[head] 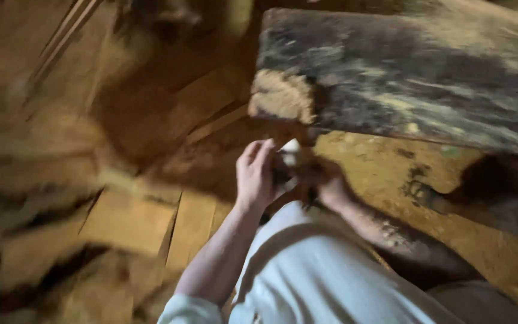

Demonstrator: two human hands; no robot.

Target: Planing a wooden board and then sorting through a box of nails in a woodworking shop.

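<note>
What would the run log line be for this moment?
left hand: touching small white thing | right hand: on it too | above: worn plank | image: blurred

No packages, labels, signs, screens.

Warm, dim light falls on a floor of scattered wooden planks (130, 222) and sawdust-coloured ground (385, 174); a dark, weathered board (415, 78) spans overhead, blurred.

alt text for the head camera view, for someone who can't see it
Blurred downward view: the left hand and right hand meet around a small pale object, below a dark weathered plank, with wooden boards on the ground.
</note>
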